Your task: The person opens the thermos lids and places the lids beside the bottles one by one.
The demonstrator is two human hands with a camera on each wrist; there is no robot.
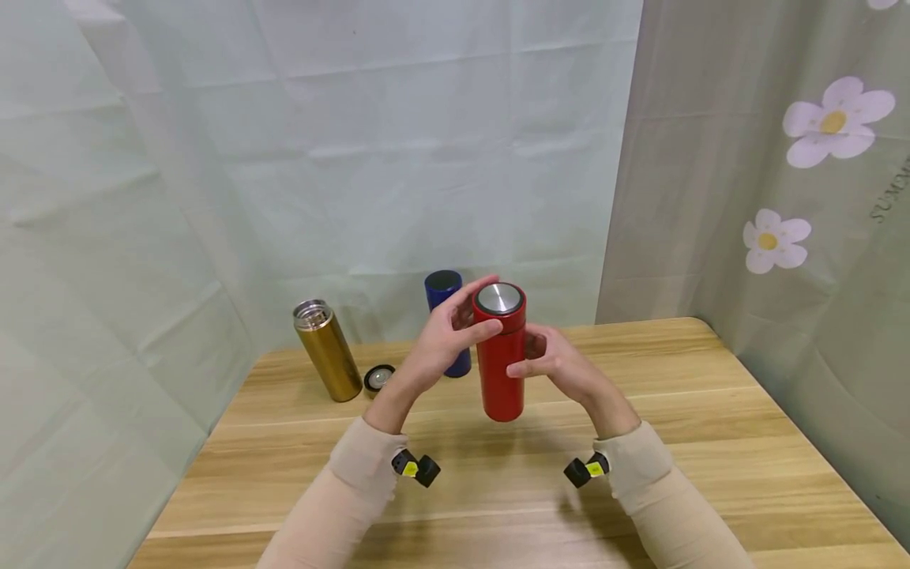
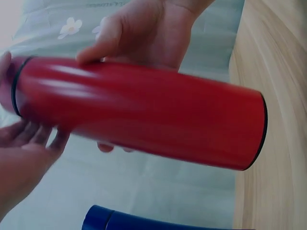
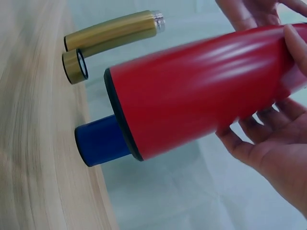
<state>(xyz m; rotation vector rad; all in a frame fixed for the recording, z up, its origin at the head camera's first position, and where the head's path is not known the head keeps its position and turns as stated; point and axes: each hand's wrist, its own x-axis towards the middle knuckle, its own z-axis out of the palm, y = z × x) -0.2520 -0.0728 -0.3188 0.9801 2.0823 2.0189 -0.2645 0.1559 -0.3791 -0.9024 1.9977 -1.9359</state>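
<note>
A red thermos is held upright above the table, its silver-topped lid in place. My left hand grips it at the lid, thumb across the front and fingers behind. Lower down, my right hand holds the thermos body from the right side, its thumb on the front. In the right wrist view the black-edged base of the red thermos hangs free of the wooden surface. Behind the left hand stands a blue thermos, partly hidden.
A gold thermos without its lid stands at the back left of the wooden table. Beside it lies a gold lid, inner side up. Pale curtains hang behind the table's far edge.
</note>
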